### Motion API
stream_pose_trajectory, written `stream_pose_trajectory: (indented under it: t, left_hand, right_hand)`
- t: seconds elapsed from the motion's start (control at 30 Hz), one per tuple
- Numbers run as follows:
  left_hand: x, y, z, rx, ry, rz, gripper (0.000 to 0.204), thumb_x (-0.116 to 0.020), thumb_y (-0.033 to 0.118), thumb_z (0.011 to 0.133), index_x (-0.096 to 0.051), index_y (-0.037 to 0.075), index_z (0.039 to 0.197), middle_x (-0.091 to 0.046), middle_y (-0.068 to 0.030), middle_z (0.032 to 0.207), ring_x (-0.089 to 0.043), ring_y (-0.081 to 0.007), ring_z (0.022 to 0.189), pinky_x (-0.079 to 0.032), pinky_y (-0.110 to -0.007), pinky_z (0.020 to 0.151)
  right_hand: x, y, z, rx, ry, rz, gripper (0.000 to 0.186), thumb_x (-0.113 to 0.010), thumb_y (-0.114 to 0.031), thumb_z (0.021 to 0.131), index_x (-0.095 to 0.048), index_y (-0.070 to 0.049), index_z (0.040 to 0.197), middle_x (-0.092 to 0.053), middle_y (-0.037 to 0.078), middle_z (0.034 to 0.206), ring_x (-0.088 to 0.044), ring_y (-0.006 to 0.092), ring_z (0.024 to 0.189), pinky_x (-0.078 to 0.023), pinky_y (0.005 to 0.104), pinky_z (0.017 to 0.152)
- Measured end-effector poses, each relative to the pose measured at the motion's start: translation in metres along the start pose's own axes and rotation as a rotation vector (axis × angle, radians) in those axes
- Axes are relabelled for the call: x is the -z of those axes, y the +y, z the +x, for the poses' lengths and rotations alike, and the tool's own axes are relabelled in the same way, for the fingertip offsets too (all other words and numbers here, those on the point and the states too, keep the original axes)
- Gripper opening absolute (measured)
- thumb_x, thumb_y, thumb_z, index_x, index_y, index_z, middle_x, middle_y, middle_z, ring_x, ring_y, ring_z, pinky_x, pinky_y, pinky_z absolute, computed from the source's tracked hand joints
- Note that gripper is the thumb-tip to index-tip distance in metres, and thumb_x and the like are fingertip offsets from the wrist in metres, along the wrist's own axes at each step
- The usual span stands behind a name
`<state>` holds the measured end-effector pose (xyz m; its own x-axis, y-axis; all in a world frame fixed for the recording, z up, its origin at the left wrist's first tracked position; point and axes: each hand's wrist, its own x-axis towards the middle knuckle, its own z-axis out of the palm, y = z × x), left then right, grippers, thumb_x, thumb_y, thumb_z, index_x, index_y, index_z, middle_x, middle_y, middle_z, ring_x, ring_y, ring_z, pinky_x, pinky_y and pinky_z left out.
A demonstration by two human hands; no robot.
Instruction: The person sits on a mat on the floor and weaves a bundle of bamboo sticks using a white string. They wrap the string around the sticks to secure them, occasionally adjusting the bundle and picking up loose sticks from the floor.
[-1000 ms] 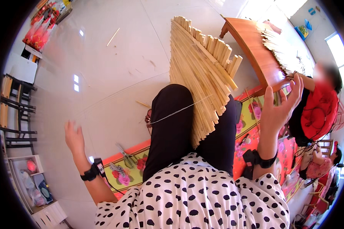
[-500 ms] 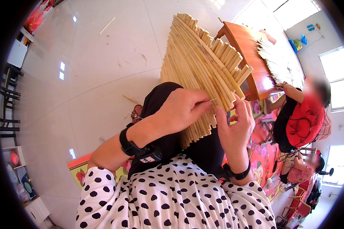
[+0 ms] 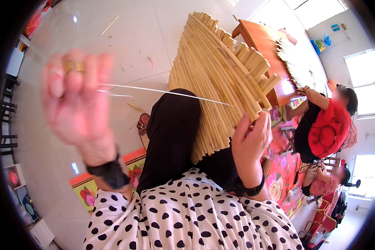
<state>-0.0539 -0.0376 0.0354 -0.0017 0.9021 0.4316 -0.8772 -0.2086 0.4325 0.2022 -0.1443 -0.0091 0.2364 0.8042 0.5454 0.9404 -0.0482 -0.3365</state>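
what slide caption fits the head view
Left hand holds white thread running to pale sticks; right hand grips their edge.

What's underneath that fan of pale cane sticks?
Part of the black right trouser leg shows past the near end of the cane sticks; the left trouser leg shows beside them. Whatever lies directly beneath the sticks is covered, so I can't tell what supports them.
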Motion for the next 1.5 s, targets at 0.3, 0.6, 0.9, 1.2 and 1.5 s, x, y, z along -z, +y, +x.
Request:
stream_pose_trajectory:
  t: [0.3, 0.6, 0.9, 1.2, 1.5]
  left_hand:
    - [0.094, 0.002, 0.011, 0.160, 0.264, 1.899, 0.022, -0.054, 0.023, 0.092, -0.056, 0.004, 0.103, -0.057, -0.0158, 0.106, -0.052, -0.0271, 0.104, -0.041, -0.041, 0.090]
    - [-0.011, -0.083, -0.037, 0.028, -0.492, 1.245, 0.044, -0.072, 0.012, 0.076, -0.055, 0.003, 0.115, -0.054, -0.0154, 0.126, -0.052, -0.0312, 0.117, -0.040, -0.036, 0.099]
    - [-0.010, -0.114, -0.038, 0.662, -0.705, 1.000, 0.012, -0.062, 0.012, 0.085, -0.059, 0.002, 0.081, -0.063, -0.0115, 0.092, -0.058, -0.0199, 0.080, -0.044, -0.032, 0.072]
    - [-0.007, -0.130, -0.039, 0.773, -0.231, -0.291, 0.026, -0.050, 0.021, 0.093, -0.051, 0.006, 0.072, -0.055, -0.0073, 0.082, -0.050, -0.0206, 0.080, -0.041, -0.034, 0.080]
    - [-0.019, -0.122, -0.032, 0.658, -0.290, -0.031, 0.026, -0.053, 0.020, 0.096, -0.054, 0.003, 0.076, -0.050, -0.0002, 0.069, -0.044, -0.0099, 0.066, -0.038, -0.024, 0.066]
  right_hand:
    - [0.004, -0.010, 0.000, -0.055, -0.086, 0.066, 0.019, -0.056, -0.007, 0.086, -0.046, 0.004, 0.098, -0.049, 0.021, 0.086, -0.052, 0.0428, 0.076, -0.043, 0.0478, 0.063]
    - [0.000, -0.010, -0.004, -0.073, -0.079, 0.061, 0.018, -0.055, -0.007, 0.086, -0.045, 0.005, 0.096, -0.046, 0.022, 0.084, -0.049, 0.0441, 0.074, -0.040, 0.0481, 0.062]
    - [0.002, -0.010, -0.001, -0.030, -0.054, 0.112, 0.017, -0.055, -0.008, 0.087, -0.045, 0.004, 0.094, -0.044, 0.020, 0.081, -0.049, 0.0397, 0.068, -0.039, 0.0450, 0.055]
    - [-0.003, -0.015, 0.001, -0.133, -0.004, 0.227, 0.030, -0.059, -0.009, 0.086, -0.052, 0.006, 0.110, -0.054, 0.023, 0.093, -0.057, 0.0389, 0.074, -0.046, 0.0425, 0.059]
    - [-0.008, -0.006, 0.000, -0.098, -0.104, 0.185, 0.023, -0.060, -0.010, 0.087, -0.061, 0.000, 0.108, -0.064, 0.017, 0.090, -0.064, 0.0357, 0.074, -0.051, 0.0382, 0.062]
